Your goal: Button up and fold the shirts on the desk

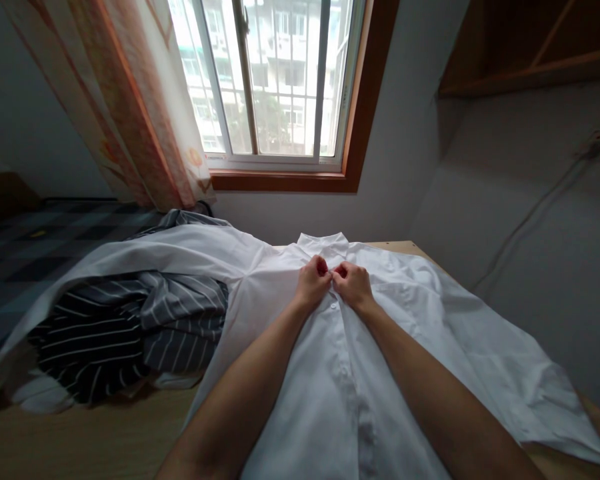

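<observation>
At shirt placket just below collar: left hand and right hand side by side, fingers pinched on white button-front cotton shirt, spread flat on wooden tabletop. Dark striped garment just left, beneath white cloth.

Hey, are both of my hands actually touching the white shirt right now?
Touching. The head view shows the left hand and the right hand pressed onto the white shirt just below its collar, fingers pinching the fabric at the button strip.
</observation>
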`<state>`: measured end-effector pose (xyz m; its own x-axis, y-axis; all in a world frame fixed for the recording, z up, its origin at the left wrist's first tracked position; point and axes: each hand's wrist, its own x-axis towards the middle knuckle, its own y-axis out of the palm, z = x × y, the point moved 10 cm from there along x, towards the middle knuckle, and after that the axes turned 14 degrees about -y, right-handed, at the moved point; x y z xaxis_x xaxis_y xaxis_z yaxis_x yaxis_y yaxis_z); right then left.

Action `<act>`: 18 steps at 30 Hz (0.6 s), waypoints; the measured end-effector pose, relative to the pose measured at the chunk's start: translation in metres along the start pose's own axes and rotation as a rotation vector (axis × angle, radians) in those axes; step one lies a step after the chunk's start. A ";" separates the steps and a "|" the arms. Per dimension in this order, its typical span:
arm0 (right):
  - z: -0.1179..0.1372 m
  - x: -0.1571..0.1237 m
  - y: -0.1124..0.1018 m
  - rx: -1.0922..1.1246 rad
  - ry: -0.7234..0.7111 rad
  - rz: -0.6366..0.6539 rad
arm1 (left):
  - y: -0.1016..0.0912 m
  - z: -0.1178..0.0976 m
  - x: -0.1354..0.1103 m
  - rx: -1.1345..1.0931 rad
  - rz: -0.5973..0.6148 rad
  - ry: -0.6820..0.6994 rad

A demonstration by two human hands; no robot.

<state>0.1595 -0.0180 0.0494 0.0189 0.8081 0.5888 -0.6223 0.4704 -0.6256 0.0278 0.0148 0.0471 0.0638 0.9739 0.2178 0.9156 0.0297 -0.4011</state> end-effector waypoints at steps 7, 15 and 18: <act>-0.037 -0.007 0.029 0.417 0.262 0.121 | 0.010 0.001 0.000 0.061 0.058 0.042; -0.038 -0.012 0.002 -0.116 0.158 0.057 | 0.002 0.011 -0.001 0.523 -0.073 -0.008; -0.032 -0.017 0.015 -0.326 0.069 0.263 | 0.018 0.015 -0.006 0.694 0.049 0.074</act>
<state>0.1748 -0.0137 0.0138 -0.0484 0.9322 0.3588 -0.3327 0.3236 -0.8858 0.0380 0.0124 0.0252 0.1483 0.9607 0.2348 0.4472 0.1466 -0.8823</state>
